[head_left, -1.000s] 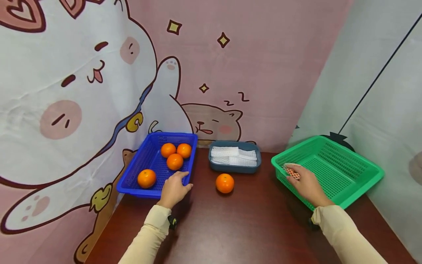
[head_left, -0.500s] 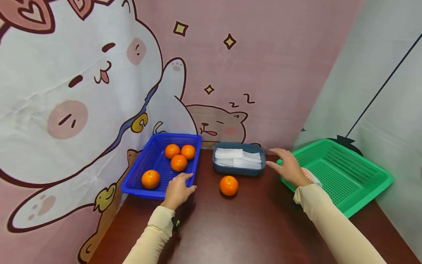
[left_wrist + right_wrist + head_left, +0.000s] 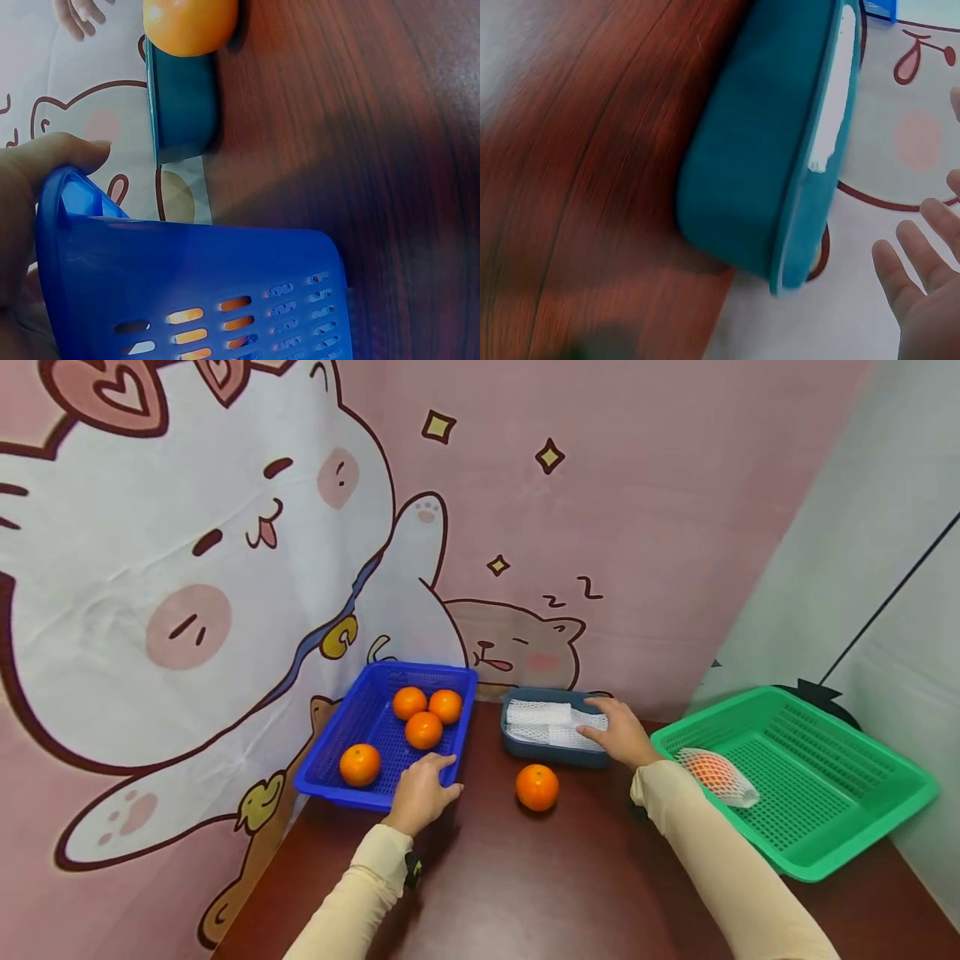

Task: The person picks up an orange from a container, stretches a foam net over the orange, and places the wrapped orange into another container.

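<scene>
In the head view my left hand [image 3: 422, 795] rests by the near right corner of the blue basket [image 3: 315, 789], which holds several oranges [image 3: 360, 765]. Its relaxed fingers lie at the rim, as the left wrist view also shows with the hand [image 3: 19, 202] beside the blue wall [image 3: 187, 255]. Over the right end of the dark teal box [image 3: 551, 752] my right hand [image 3: 626, 737] hovers, fingers spread above white foam nets [image 3: 538, 713]. The right wrist view shows that hand [image 3: 930, 300] holding nothing. One bare orange [image 3: 537, 787] sits on the table before the box.
A green basket [image 3: 892, 810] stands at the right, with a netted orange [image 3: 717, 777] inside near its left wall. Behind the brown table [image 3: 525, 893] hangs a pink and white cartoon cloth [image 3: 660, 527]. A black object [image 3: 817, 697] is behind the green basket.
My right hand has let go of the netted orange in the green basket and moved left to the teal box. The left hand has stayed at the blue basket while the head view shifted.
</scene>
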Action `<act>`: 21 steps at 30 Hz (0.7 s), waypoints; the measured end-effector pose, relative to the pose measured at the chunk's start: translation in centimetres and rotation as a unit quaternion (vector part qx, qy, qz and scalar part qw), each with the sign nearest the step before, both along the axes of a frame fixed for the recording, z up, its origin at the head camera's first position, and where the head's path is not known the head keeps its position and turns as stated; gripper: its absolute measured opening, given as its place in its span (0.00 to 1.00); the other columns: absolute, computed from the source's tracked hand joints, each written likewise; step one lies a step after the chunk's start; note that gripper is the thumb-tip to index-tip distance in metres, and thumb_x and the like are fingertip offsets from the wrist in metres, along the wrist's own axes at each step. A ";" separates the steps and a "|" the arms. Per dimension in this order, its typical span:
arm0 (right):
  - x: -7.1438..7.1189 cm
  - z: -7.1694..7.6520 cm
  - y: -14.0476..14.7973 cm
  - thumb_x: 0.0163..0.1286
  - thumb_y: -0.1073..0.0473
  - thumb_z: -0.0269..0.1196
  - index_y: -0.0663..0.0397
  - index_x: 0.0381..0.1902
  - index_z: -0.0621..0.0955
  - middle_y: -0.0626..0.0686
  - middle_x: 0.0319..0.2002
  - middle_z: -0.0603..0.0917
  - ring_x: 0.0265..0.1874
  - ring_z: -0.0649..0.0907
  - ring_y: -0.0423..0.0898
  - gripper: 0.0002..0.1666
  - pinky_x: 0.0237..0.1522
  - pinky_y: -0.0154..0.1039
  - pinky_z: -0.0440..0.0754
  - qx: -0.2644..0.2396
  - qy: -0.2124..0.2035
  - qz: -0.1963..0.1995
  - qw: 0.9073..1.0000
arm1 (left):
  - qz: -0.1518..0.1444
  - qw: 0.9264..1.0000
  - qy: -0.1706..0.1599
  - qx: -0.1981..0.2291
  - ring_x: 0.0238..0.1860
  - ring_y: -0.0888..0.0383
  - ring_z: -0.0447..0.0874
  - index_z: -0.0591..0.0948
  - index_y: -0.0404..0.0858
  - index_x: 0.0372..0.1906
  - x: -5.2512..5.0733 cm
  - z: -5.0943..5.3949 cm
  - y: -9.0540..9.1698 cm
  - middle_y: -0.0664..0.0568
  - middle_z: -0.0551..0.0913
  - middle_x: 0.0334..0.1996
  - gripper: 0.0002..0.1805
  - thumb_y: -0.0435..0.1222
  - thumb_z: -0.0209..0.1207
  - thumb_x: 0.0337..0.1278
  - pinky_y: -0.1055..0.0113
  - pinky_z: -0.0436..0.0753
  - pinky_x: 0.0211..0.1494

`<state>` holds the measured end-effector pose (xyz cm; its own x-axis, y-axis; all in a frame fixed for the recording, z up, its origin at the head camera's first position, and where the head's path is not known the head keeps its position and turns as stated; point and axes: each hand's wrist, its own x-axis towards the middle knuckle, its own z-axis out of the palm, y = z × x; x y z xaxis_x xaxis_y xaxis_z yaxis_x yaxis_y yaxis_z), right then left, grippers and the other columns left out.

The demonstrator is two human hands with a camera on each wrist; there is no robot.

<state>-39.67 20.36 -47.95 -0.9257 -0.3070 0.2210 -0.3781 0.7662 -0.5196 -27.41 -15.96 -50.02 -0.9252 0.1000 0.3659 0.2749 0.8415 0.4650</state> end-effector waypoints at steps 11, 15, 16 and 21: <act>-2.7 -2.7 -2.7 0.65 0.51 0.67 0.60 0.70 0.66 0.64 0.67 0.67 0.59 0.73 0.64 0.40 0.58 0.62 0.70 0.009 -0.042 0.026 0.999 | 0.007 1.000 -0.014 -0.013 0.50 0.46 0.82 0.84 0.40 0.55 -0.2 0.3 0.1 0.46 0.83 0.50 0.28 0.44 0.73 0.44 0.47 0.77 0.53; -3.4 -3.2 -3.2 0.65 0.52 0.67 0.61 0.70 0.65 0.65 0.68 0.65 0.61 0.71 0.64 0.41 0.59 0.62 0.68 0.021 -0.054 0.023 0.998 | 0.008 1.000 -0.020 -0.013 0.50 0.45 0.82 0.84 0.41 0.55 -0.2 0.3 0.1 0.46 0.83 0.50 0.28 0.44 0.73 0.45 0.46 0.77 0.53; -3.5 -3.3 -3.4 0.65 0.52 0.67 0.60 0.70 0.65 0.65 0.68 0.65 0.62 0.70 0.64 0.41 0.60 0.62 0.67 0.025 -0.056 0.022 0.998 | 0.008 1.000 -0.021 -0.013 0.50 0.45 0.82 0.84 0.41 0.55 -0.2 0.4 0.1 0.46 0.83 0.50 0.28 0.44 0.73 0.45 0.45 0.76 0.53; -4.1 -3.4 -4.4 0.64 0.52 0.68 0.60 0.71 0.64 0.65 0.69 0.63 0.66 0.65 0.64 0.43 0.65 0.63 0.60 0.046 -0.072 0.023 0.996 | 0.009 1.000 -0.018 -0.015 0.50 0.45 0.82 0.84 0.41 0.55 -0.2 0.3 0.1 0.46 0.83 0.50 0.28 0.45 0.73 0.45 0.45 0.77 0.52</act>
<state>-43.79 15.92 -51.36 -0.9303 -0.3627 0.0550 -0.3402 0.7968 -0.4995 -27.58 -15.88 -49.71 -0.9396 0.0937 0.3292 0.2429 0.8601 0.4486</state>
